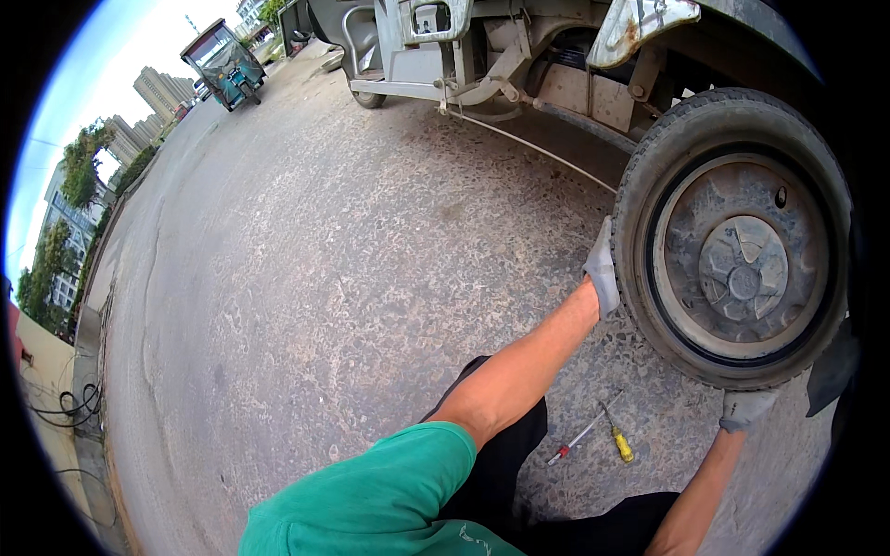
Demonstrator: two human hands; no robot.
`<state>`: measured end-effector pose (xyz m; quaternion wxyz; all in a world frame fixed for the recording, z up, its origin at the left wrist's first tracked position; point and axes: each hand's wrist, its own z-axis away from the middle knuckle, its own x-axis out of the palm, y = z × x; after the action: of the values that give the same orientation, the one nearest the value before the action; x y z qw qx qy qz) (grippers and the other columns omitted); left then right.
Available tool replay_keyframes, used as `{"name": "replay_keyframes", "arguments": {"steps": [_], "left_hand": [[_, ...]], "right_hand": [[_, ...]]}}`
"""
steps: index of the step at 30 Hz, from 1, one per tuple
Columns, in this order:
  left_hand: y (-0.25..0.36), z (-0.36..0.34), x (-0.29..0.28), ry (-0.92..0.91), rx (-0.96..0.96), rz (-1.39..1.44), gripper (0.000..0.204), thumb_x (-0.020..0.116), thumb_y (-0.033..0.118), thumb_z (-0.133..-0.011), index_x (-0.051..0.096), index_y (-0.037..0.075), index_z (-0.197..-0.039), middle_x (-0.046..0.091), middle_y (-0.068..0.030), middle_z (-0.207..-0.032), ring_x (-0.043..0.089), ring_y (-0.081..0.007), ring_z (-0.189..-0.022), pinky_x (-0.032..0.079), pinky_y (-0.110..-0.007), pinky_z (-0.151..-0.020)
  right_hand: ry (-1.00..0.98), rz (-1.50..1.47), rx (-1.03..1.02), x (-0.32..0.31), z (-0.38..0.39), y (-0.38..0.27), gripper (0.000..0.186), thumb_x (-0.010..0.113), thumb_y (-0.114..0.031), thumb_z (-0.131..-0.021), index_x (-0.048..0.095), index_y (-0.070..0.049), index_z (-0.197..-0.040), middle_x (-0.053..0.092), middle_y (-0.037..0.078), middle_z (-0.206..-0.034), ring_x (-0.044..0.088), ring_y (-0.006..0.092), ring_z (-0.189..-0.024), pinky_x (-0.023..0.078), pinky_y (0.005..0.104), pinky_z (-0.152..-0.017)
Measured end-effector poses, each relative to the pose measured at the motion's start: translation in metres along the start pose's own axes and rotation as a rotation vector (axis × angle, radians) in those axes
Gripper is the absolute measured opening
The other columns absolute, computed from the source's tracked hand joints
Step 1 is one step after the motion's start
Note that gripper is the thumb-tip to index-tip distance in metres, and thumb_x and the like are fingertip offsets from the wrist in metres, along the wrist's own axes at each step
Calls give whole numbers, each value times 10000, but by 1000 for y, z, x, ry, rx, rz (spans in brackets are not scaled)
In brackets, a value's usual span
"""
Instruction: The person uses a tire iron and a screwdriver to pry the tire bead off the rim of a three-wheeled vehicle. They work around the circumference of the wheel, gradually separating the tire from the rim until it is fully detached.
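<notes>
A dusty wheel point(681, 222) with a black tyre and a dull metal hub stands at the right, beside the underside of a vehicle. My left hand point(603, 269), in a grey glove, grips the tyre's left side, its fingers mostly hidden behind the rubber. At the tyre's lower edge, my right hand point(746, 408), gloved alike, holds it from below; those fingers are largely out of sight too. On the ground between my arms lie a yellow-handled screwdriver point(622, 447) and a thin metal tool with a red end point(563, 453), their tips close together.
Above and behind the wheel is the grey three-wheeled vehicle point(408, 88) with rusty frame parts. A thin rod point(538, 148) runs from it toward the tyre. Farther off, a teal three-wheeler point(225, 69) stands on the road. Black cables point(79, 403) hang at the left wall.
</notes>
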<state>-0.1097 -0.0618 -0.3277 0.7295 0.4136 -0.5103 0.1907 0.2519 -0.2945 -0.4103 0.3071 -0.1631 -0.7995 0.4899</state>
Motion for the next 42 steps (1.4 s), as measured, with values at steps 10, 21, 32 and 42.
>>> {"name": "replay_keyframes", "arguments": {"steps": [10, 21, 32, 42], "left_hand": [[8, 6, 10, 96, -51, -15, 774, 251, 694, -1048, 498, 132, -1520, 556, -91, -1502, 529, -269, -1348, 415, -438, -1157], [6, -11, -17, 8, -7, 11, 805, 297, 727, -1029, 531, 115, -1496, 585, -108, -1473, 573, -267, -1296, 457, -409, -1116], [-7, 0, -10, -46, -47, 37, 791, 405, 757, -986, 562, 162, -1483, 571, -72, -1492, 560, -264, -1304, 444, -424, -1117], [-7, 2, -6, -9, -50, 46, 820, 384, 768, -981, 531, 161, -1512, 551, -70, -1518, 549, -274, -1313, 417, -443, -1135]], "right_hand": [[261, -305, 169, 64, 11, -36, 539, 378, -339, -1113, 394, -11, -1541, 440, 151, -1584, 476, 316, -1396, 418, 492, -1168], [372, -618, 505, 134, 59, -31, 591, 427, -419, -1085, 381, -85, -1571, 364, 99, -1647, 357, 309, -1488, 302, 548, -1230], [568, -626, 592, 188, 68, -38, 584, 448, -421, -1070, 417, -98, -1556, 416, 86, -1625, 360, 310, -1492, 279, 552, -1240], [255, -379, 465, 101, 60, 32, 579, 484, -393, -1065, 409, -74, -1542, 410, 109, -1617, 389, 299, -1467, 328, 534, -1217]]}}
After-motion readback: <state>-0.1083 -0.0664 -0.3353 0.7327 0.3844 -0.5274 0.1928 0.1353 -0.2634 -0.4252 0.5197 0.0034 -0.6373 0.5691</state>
